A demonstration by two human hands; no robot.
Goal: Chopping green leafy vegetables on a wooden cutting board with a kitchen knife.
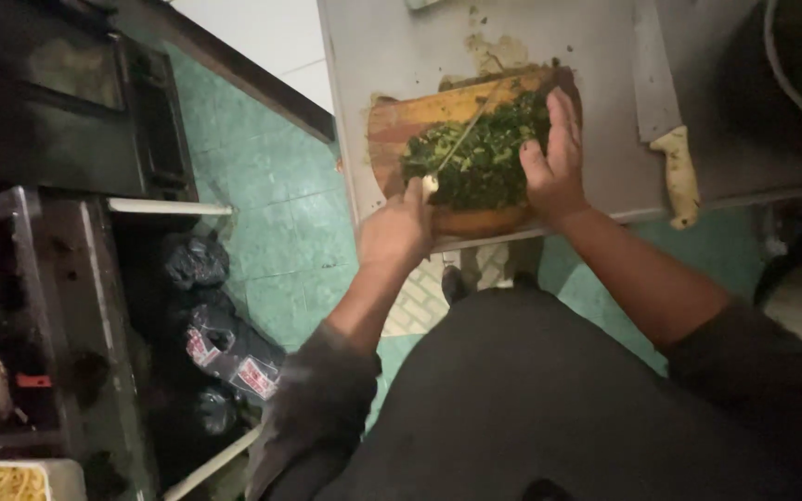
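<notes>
Right now your left hand (399, 227) is closed in a fist around the pale handle of a knife (461, 141), down at the near edge of the wooden cutting board (399, 122). The knife's long axis runs on a diagonal: the handle end sits low and toward you, and the thin blade rises away from you and to the right, with its tip pointing toward the far right corner of the board. The blade lies across the top of the chopped greens (485, 153), seen almost edge-on, so it shows only as a narrow bright line.

Your right hand (554, 158) rests on the right side of that pile with its fingers stretched out and close together, palm turned against the greens, not wrapped around anything. The fingertips point away from you, toward the far edge of the board.

The greens sit heaped on the right half of the board, between your two hands. The board itself lies near the front edge of a metal table (401, 46), slightly skewed to it. A second, larger knife (666, 111) with a cream handle lies untouched to the right of the board, blade pointing away from you, handle toward the table's near edge. A dark bowl (795, 65) sits at the far right corner.
</notes>
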